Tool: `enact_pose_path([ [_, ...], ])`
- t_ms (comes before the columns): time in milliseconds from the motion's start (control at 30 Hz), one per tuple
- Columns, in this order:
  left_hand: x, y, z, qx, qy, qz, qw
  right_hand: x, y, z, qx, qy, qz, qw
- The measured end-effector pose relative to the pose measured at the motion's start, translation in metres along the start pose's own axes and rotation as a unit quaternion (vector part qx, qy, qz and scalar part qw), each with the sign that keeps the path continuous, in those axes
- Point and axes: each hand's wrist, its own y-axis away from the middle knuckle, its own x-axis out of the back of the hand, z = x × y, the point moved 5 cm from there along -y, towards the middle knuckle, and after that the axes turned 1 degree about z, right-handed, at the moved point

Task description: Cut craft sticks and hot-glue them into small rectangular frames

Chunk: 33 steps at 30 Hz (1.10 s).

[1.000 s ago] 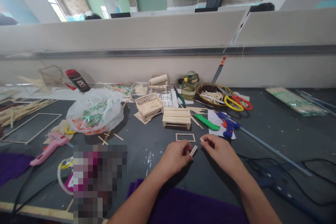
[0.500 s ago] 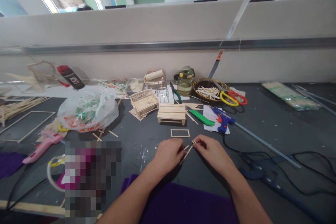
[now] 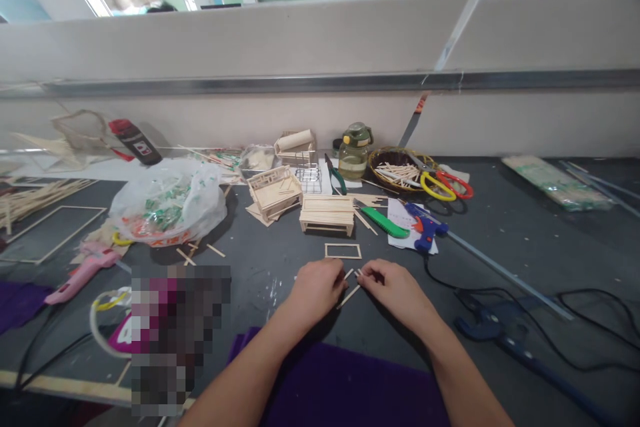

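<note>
My left hand is closed, its fingertips pinching a short thin wooden stick. Close by on the right, my right hand pinches small wooden stick ends between thumb and fingers; how many is hard to make out. A longer stick slants below the fingertips, its upper end by my right fingers. Just beyond both hands lies a small rectangular stick frame. Behind it stands a small slatted bench built of sticks, with a little stick-built chair-like model to its left.
A green cutter knife and blue glue gun lie right of the bench. Farther back are scissors, a basket and a bottle. A plastic bag and pink glue gun are leftward. Purple cloth lies under my forearms.
Both hands have shifted slightly left, and their fingertips are closer together. The sticks between them have moved left along with them. The frame and models stay in place.
</note>
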Motion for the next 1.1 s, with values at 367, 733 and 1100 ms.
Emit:
enact_pose_path([
  [367, 0.001, 0.000, 0.001, 0.007, 0.007, -0.012, 1.000, -0.005, -0.002, -0.002, -0.006, 0.079, 0.050, 0.996],
  [733, 0.002, 0.000, 0.000, 0.005, 0.018, -0.016, 1.000, 0.005, 0.000, 0.000, -0.021, 0.017, 0.048, 0.998],
  [1100, 0.003, 0.000, -0.002, 0.009, 0.030, -0.016, 0.999, 0.007, -0.001, 0.006, -0.047, 0.043, 0.058, 0.996],
])
